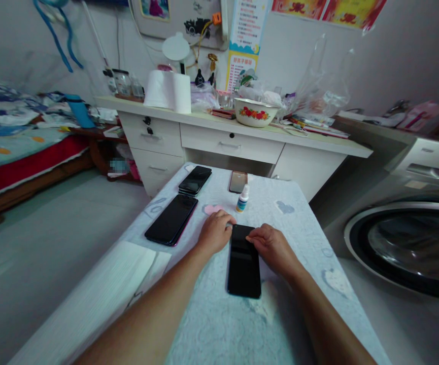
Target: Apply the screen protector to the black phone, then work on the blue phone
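Observation:
A black phone (244,268) lies screen up on the patterned tablecloth (219,329) between my hands. My left hand (217,231) touches its upper left corner with bent fingers. My right hand (268,242) has its fingers pressed together at the upper right part of the screen; whatever they may hold is too small to make out. Just beyond stands a small white bottle (242,199) with a blue label. Two stacks of dark phones lie to the left, a nearer one (171,220) and a farther one (195,180). Behind the bottle is a brownish phone (238,181).
White sheets (116,279) hang over the table's left edge. A white desk (230,144) stands behind, bearing paper rolls (182,94), a flowered bowl (255,112) and plastic bags. On the right is a washing machine (413,218); a bed (21,147) is at the left.

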Tool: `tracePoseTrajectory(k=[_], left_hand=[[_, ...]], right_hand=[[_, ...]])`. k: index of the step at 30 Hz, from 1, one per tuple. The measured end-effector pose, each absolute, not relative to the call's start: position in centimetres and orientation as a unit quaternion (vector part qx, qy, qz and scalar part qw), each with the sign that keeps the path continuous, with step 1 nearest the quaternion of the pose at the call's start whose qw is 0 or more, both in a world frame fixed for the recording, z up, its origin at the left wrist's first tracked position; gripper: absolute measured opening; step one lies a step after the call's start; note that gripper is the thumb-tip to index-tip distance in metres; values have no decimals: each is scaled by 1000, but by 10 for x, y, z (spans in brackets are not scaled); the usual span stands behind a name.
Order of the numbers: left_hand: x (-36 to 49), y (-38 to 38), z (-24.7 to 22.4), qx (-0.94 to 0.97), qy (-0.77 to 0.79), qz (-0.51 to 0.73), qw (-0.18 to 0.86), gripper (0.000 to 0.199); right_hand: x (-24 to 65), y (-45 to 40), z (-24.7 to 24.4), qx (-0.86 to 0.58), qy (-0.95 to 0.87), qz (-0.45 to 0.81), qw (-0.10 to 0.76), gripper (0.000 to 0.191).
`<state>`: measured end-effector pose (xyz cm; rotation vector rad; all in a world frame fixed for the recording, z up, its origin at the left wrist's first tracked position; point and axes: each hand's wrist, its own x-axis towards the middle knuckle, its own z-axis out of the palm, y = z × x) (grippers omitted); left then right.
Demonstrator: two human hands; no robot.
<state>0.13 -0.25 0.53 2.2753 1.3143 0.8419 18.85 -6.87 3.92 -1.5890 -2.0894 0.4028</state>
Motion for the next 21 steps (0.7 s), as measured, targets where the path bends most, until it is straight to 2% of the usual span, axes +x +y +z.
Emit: tracePoseTrajectory(k=[12, 21], left_hand=[[1, -2, 5, 809, 469, 302, 186, 25], [2, -3, 4, 809, 475, 297, 180, 27]], right_hand=[[180, -54, 29, -673, -704, 36, 224, 23], [175, -63, 38, -611, -762, 76, 201, 22]])
